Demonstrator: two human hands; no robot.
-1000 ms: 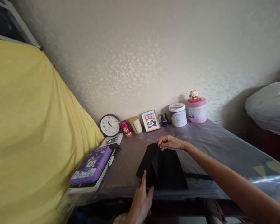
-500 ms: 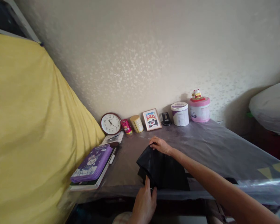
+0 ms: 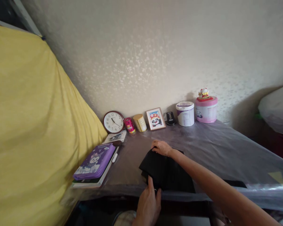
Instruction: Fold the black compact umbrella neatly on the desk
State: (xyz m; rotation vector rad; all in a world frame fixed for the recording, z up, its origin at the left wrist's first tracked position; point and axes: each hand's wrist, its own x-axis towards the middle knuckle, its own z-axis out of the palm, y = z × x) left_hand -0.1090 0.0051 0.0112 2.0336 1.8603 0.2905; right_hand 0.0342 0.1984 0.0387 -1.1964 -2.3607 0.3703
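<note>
A black cloth bag [image 3: 172, 175], or something much like one, lies near the front edge of the table, with its left end raised and its layers parted. My right hand [image 3: 162, 147] pinches the upper edge of that end between thumb and fingers. Lower down, my left hand [image 3: 148, 201] grips the near edge, index finger along the cloth and thumb beside it. A ring shows on this hand. To the right, a flat black strip [image 3: 235, 183] that looks like a strap emerges from behind my right forearm.
Along the wall stand a clock [image 3: 113, 121], a pink can [image 3: 129, 125], a beige can [image 3: 140, 122], a panda picture frame [image 3: 155, 119], a black device [image 3: 171, 118], a white tub [image 3: 185, 114] and a pink-lidded tub [image 3: 206, 110] bearing a cat figurine [image 3: 203, 93]. A purple case [image 3: 94, 161] rests on books at left.
The view has shifted slightly. Both hands keep their hold on the black cloth bag, whose raised end looks a little flatter and more spread out.
</note>
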